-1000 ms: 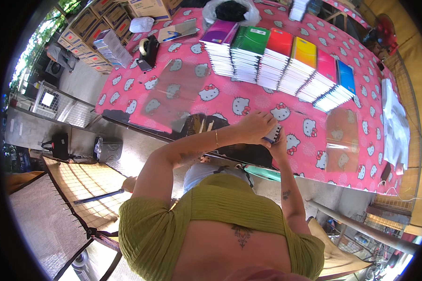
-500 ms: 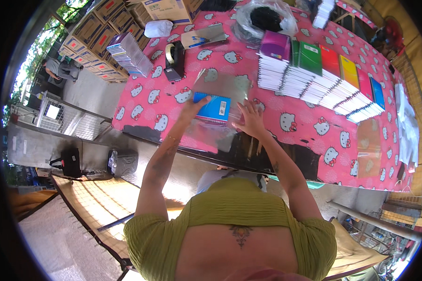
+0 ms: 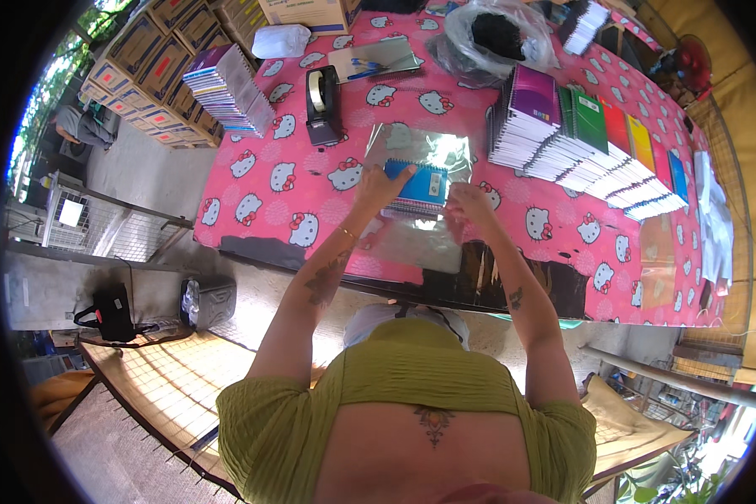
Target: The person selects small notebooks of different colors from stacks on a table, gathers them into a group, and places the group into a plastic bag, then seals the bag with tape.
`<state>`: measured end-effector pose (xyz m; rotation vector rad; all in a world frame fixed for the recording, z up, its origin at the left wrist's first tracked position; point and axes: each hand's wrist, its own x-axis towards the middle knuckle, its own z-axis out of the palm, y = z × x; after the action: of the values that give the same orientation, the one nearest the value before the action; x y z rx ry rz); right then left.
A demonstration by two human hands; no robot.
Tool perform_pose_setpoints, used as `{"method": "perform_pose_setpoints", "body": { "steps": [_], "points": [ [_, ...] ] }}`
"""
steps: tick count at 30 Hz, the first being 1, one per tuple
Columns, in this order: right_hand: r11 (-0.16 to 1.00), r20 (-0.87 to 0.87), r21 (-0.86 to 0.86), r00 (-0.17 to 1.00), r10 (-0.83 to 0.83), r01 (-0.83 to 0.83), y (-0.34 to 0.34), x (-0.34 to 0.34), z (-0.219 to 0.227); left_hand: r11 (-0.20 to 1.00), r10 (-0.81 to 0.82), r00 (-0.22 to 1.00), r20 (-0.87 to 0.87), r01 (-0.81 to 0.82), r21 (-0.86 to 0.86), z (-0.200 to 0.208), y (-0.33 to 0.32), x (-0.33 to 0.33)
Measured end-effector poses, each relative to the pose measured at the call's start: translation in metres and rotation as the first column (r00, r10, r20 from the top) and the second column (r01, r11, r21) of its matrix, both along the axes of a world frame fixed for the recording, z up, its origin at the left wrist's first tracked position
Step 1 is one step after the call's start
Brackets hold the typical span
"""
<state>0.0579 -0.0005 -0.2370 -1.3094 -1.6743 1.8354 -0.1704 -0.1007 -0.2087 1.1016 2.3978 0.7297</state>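
A small stack of spiral notebooks, with a blue spiral notebook (image 3: 420, 186) on top, lies on a clear plastic sheet (image 3: 412, 244) near the table's front edge. My left hand (image 3: 381, 186) grips the stack from its left side, thumb pressed on the blue cover and the other fingers partly hidden. Right of the stack, my right hand (image 3: 472, 203) has its fingers drawn together on the sheet's right edge. Light glints off the plastic beyond and in front of the notebooks. A black tape dispenser (image 3: 322, 107) stands just beyond my left hand.
Rows of coloured spiral notebooks (image 3: 580, 155) stand at the right. Another notebook stack (image 3: 231, 92) is at the far left, near cardboard boxes (image 3: 155, 71). Blue pens lie on a folder (image 3: 395, 57). A plastic bag (image 3: 454, 50) with something black sits at the back. One person crouches far left.
My right hand's fingers, spread before, are now drawn together at the plastic's edge. My left hand stays on the notebooks. The whole view has shifted slightly.
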Motion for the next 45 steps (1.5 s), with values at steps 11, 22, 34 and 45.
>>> {"method": "perform_pose_setpoints", "body": {
  "steps": [11,22,34,45],
  "points": [
    [0.966,-0.224,-0.257,0.973,-0.049,-0.011,-0.021,-0.02,-0.005,0.938,0.087,0.767,0.635,-0.278,0.208,-0.039,-0.029,-0.044],
    [0.667,0.041,0.668,0.912,0.409,-0.329,-0.066,0.027,-0.003,0.931,-0.343,0.871,0.353,0.263,0.254,-0.029,-0.115,-0.039],
    [0.772,0.231,0.44,0.889,0.396,-0.458,-0.065,0.025,0.019,0.714,-0.666,0.736,-0.119,0.676,0.183,-0.006,-0.132,-0.045],
    [0.206,0.335,0.927,0.939,-0.081,-0.313,-0.126,-0.07,0.035,0.918,-0.392,0.736,0.552,0.277,0.283,-0.013,-0.032,-0.106]
  ]
}}
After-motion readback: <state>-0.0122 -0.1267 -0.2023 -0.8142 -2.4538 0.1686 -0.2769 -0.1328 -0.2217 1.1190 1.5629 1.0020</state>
